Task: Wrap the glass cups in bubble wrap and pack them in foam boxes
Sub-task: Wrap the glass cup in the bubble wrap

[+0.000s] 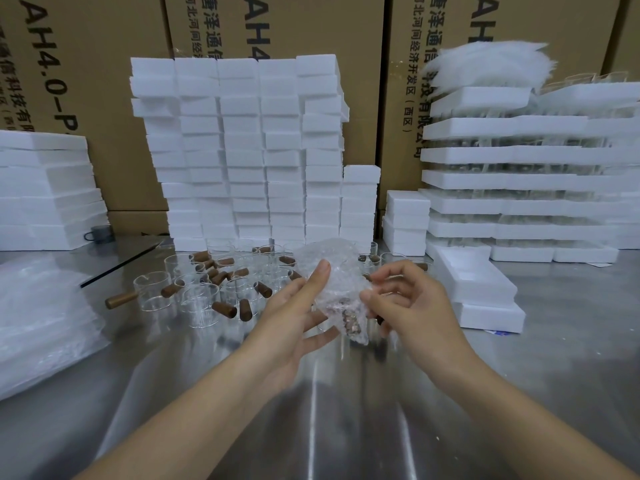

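A glass cup with a brown wooden handle sits inside a bundle of bubble wrap (334, 282), held above the metal table (311, 410) at centre. My left hand (294, 313) supports the bundle from the left, thumb up against the wrap and fingers spread beneath it. My right hand (405, 299) pinches the wrap's right side with curled fingers. The cup's brown handle shows through the wrap at the bottom. Several bare glass cups (201, 296) with wooden handles stand behind the hands. An open foam box (474, 275) lies to the right.
A tall stack of white foam boxes (249, 150) stands at the back centre, more foam (45, 192) at left. Foam trays holding glasses (519, 188) are stacked at right. A pile of bubble wrap sheets (41, 323) lies at left. Cardboard cartons (104, 64) form the backdrop.
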The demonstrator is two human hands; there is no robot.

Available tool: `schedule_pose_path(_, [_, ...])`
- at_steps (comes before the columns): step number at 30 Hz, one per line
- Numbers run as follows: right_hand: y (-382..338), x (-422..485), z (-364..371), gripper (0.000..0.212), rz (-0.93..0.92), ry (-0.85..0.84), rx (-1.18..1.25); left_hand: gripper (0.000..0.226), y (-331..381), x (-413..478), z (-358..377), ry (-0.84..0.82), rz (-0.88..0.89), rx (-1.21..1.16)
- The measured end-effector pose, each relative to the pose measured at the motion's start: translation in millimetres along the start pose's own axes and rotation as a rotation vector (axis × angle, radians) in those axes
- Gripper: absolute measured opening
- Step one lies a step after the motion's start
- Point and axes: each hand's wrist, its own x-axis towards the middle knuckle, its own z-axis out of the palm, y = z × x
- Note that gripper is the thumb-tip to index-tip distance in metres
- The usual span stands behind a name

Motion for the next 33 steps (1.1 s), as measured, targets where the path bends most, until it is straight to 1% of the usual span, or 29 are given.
schedule_pose_path(2, [-0.6, 0.0, 0.8, 0.017, -0.025, 0.027, 0.027, 0.072, 0.7, 0.5, 0.3, 0.025, -0.023, -0.028])
schedule_pose_path(6, [-1.4, 1.1, -0.2, 0.009, -0.034, 0.084, 0.086, 0.086, -0.6, 2.1, 0.1, 0.046, -0.067, 0.005])
schedule_pose_path(8, [-4.1, 0.8, -1.1, 0.002, -0.035, 0.075, 0.081, 0.088, -1.4, 2.2, 0.7, 0.048, -0.065, -0.008])
schedule_pose_path(10, [-5.8, -0.8, -1.2, 0.006, -0.049, 0.012, 0.035, 0.089, -1.3, 2.2, 1.4, 0.071, -0.064, -0.037])
schedule_pose_path(11, [-5.9, -1.7, -1.5, 0.013, -0.052, -0.035, 0.001, 0.088, -0.9, 2.4, 1.2, 0.077, -0.066, -0.052])
schedule_pose_path(13, [-3.6, -3.2, -2.1, 0.035, -0.091, -0.112, -0.173, 0.074, 0.1, 2.9, -0.8, 0.054, -0.08, -0.072])
schedule_pose_path(15, [0.6, -4.9, -0.4, 0.05, -0.188, -0.125, -0.345, 0.056, 0.9, 3.0, -3.0, 0.028, -0.105, -0.113])
schedule_pose_path(16, [2.3, -5.2, 0.4, 0.052, -0.236, -0.108, -0.393, 0.054, 0.7, 3.0, -3.5, 0.023, -0.121, -0.143])
schedule_pose_path(18, [5.4, -4.2, 0.0, 0.05, -0.315, -0.055, -0.457, 0.061, -2.1, 4.8, -4.2, 0.022, -0.149, -0.19])
schedule_pose_path(20, [5.8, -3.7, -1.1, 0.042, -0.341, -0.003, -0.48, 0.056, -4.2, 5.4, -2.9, -0.004, -0.163, -0.217])
schedule_pose_path(22, [5.6, -3.2, -1.6, 0.032, -0.316, 0.019, -0.42, 0.044, -5.3, 5.6, -1.8, -0.041, -0.162, -0.229])
schedule_pose_path(24, [6.3, -3.4, -0.2, 0.027, -0.253, 0.009, -0.295, 0.043, -5.6, 5.1, -0.7, -0.056, -0.156, -0.243])
schedule_pose_path(25, [5.8, -3.0, 0.6, 0.025, -0.201, 0.001, -0.221, 0.05, -5.7, 4.7, -0.3, -0.056, -0.148, -0.251])
schedule_pose_path(27, [2.3, -2.8, 2.3, 0.021, -0.078, -0.017, -0.054, 0.073, -6.0, 4.3, 0.7, -0.049, -0.128, -0.256])
schedule_pose_path(29, [-2.3, -3.3, 3.6, 0.019, 0.062, -0.031, 0.138, 0.088, -6.9, 4.6, 0.4, -0.047, -0.112, -0.256])
schedule_pose_path(31, [-6.7, -3.2, 3.3, 0.025, 0.2, -0.051, 0.283, 0.094, -6.6, 4.8, -0.5, -0.052, -0.094, -0.252])
schedule_pose_path(33, [-9.5, -3.0, 1.9, 0.028, 0.31, -0.084, 0.393, 0.093, -5.1, 4.3, -0.8, -0.067, -0.067, -0.237])
